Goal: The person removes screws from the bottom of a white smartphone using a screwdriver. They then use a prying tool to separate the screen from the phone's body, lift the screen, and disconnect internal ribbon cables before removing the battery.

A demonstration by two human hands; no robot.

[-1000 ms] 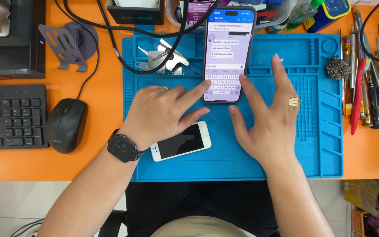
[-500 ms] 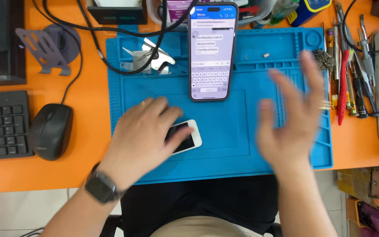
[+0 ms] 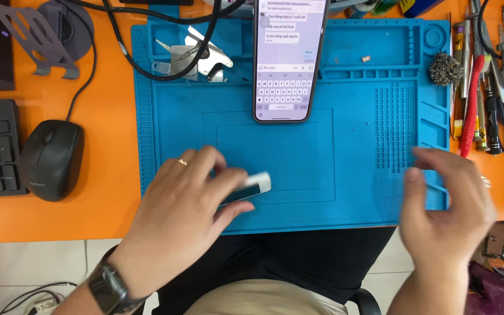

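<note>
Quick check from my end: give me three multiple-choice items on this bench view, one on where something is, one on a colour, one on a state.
1. Where is the small white phone?
A. on the keyboard
B. under the left hand on the blue mat
C. among the tools at the right

2. What colour is the desk around the mat?
A. orange
B. green
C. grey

3. What state is the large phone's screen in?
A. dark
B. cracked
C. lit, showing a chat and keyboard

Answers:
1 B, the left hand covers most of it on the blue mat.
2 A, the desk is orange.
3 C, the large phone glows with message bubbles above on-screen keys.
</note>
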